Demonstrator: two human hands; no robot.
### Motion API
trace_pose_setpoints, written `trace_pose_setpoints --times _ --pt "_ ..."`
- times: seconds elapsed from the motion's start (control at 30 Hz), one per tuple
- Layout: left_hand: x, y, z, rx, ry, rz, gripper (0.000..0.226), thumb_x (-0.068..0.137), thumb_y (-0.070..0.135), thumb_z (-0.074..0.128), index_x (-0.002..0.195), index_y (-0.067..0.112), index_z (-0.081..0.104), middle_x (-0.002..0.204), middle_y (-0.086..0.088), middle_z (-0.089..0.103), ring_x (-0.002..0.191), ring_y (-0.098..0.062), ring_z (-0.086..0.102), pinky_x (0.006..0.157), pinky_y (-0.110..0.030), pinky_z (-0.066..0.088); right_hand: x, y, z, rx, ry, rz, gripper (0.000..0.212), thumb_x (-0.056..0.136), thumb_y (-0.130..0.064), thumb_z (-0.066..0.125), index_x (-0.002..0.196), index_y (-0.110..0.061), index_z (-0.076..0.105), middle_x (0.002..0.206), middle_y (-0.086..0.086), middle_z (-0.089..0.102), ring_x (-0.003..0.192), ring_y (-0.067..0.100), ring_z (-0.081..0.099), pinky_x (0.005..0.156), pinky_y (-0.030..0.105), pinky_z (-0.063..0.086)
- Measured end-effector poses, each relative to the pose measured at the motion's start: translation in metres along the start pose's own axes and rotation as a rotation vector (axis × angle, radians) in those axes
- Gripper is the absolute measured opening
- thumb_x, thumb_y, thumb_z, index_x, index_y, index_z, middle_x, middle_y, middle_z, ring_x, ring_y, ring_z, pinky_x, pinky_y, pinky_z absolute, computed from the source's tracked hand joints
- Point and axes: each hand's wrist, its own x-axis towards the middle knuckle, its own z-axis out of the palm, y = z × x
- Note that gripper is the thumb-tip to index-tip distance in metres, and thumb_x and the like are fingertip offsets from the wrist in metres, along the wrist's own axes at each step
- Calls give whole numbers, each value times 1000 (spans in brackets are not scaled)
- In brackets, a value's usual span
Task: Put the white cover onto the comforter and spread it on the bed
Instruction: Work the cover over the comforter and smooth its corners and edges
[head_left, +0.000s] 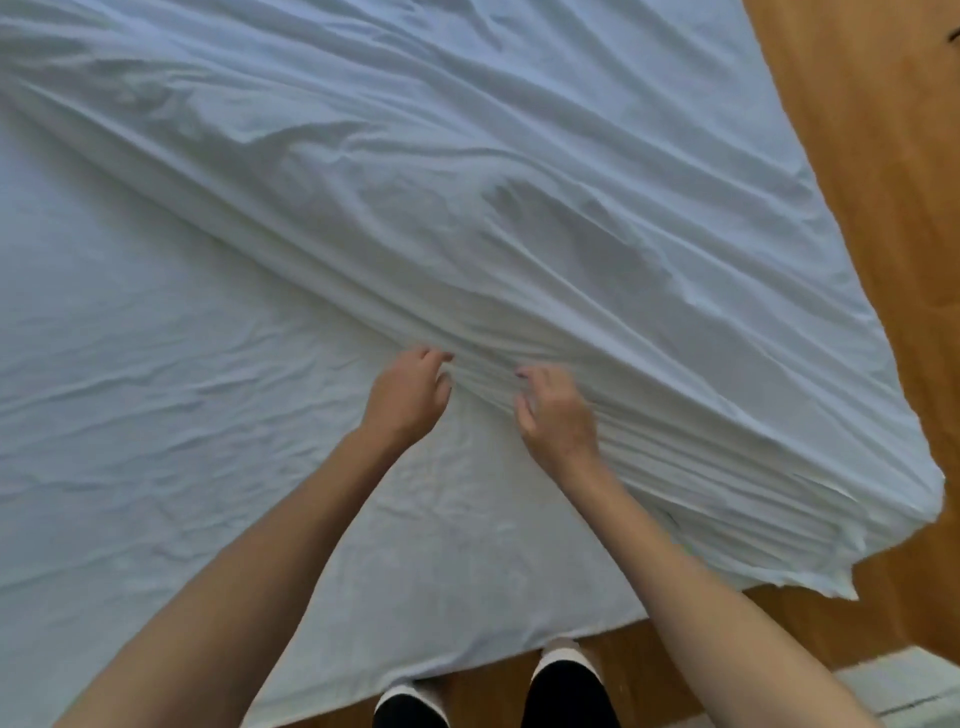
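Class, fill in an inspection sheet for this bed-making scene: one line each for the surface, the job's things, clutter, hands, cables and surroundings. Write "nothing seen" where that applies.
Surface: bed under wrinkled white fabric, its near edge by the person's feet.
Job's things: white cover lies bunched in a diagonal ridge of folds, one corner hanging over the bed's right side; comforter cannot be told apart from the other white cloth.
Clutter: nothing seen.
Hands: left hand and right hand sit side by side at the ridge's edge, fingers curled on the folds.
Cables: nothing seen.
Surroundings: wooden floor on the right; slippers at the bed's near edge.
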Motion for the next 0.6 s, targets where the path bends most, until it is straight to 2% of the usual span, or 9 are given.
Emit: trace_pose_setpoints --times 0.1,0.17,0.2,0.27,0.33,0.43,0.5,0.53,0.6 --pt "70 15 -25 -35 226 124 28 92 15 53 118 11 62 120 -10 59 108 -31 56 81 -38 45 83 6 -9 -91 357 -186 29 85 -20 53 108 -6 64 113 16 62 101 30 53 87 39 45" --pt "111 25 -39 -21 398 169 23 89 15 54 108 8 64 111 -14 58 99 -34 57 74 -39 44 137 14 -19 -144 508 -173 33 86 -25 56 113 -7 63 121 18 59 108 33 52 93 40 40" --pt "130 29 -45 -11 473 174 22 88 16 52 106 7 63 108 -16 58 99 -35 56 74 -40 43 161 17 -24 -127 527 -127 40 87 -31 55 117 -6 61 124 19 57 111 36 53 97 40 39" --pt "167 34 -55 46 552 150 25 90 19 48 107 7 61 111 -17 56 105 -33 52 76 -39 41 204 25 -36 -62 399 31 60 89 -49 52 133 -8 51 131 15 52 121 34 48 102 39 35" --pt "204 38 -62 157 563 136 29 93 23 42 113 9 58 119 -14 54 112 -31 48 81 -36 38 240 39 -46 -40 170 158 79 85 -64 53 145 -15 34 142 9 43 130 30 40 106 37 32" --pt "248 40 -64 263 429 130 41 96 33 34 124 10 54 130 -16 53 121 -33 45 98 -41 33 270 62 -38 141 -179 288 94 78 -77 51 150 -23 24 150 5 38 136 25 38 108 35 30" --pt "263 35 -57 312 272 142 52 94 44 25 121 11 56 129 -20 55 119 -37 47 102 -46 30 266 69 -19 224 -273 296 102 65 -90 48 144 -26 38 143 1 49 129 22 48 107 39 37" --pt "264 32 -51 326 210 157 57 93 49 22 118 12 57 127 -21 57 117 -38 49 100 -47 32 261 75 -7 246 -294 281 101 60 -94 48 135 -27 49 133 -1 58 121 21 55 101 39 43" --pt "256 25 -41 355 144 168 63 94 57 22 120 14 59 125 -19 59 115 -36 51 90 -43 35 240 74 10 279 -328 255 79 65 -86 53 114 -25 65 112 -4 69 107 18 63 88 33 49"
